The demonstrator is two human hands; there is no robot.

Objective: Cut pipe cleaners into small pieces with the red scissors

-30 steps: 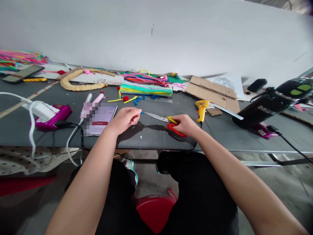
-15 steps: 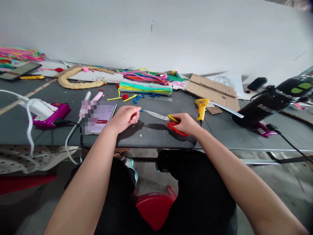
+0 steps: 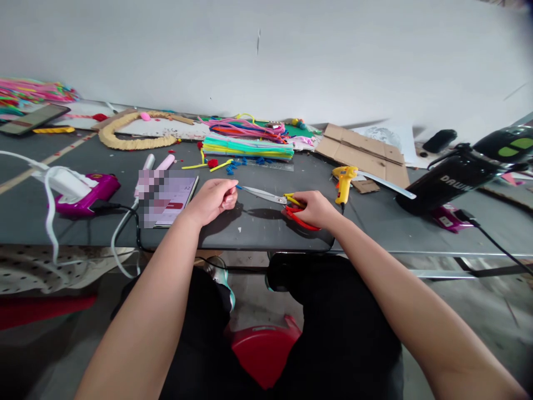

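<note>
My left hand [image 3: 213, 199] is curled in a pinch just above the grey table [image 3: 258, 228], and a tiny blue piece [image 3: 238, 187] sticks out from its fingertips. My right hand [image 3: 313, 209] grips the red and yellow handles of a pair of scissors [image 3: 266, 195]. The scissor blades point left, and their tips reach the blue piece at my left fingers. A phone [image 3: 170, 193] lies flat just left of my left hand.
A yellow glue gun [image 3: 343, 183] stands right of the scissors, a magenta glue gun [image 3: 85, 194] with white cables at the left. Bundles of coloured pipe cleaners [image 3: 247, 149], a tan ring [image 3: 131, 133], cardboard [image 3: 362, 154] and a black bottle [image 3: 462, 175] lie further back.
Both hands and the scissors have stayed in place relative to each other; the view has shifted slightly. Nothing was picked up or let go.
</note>
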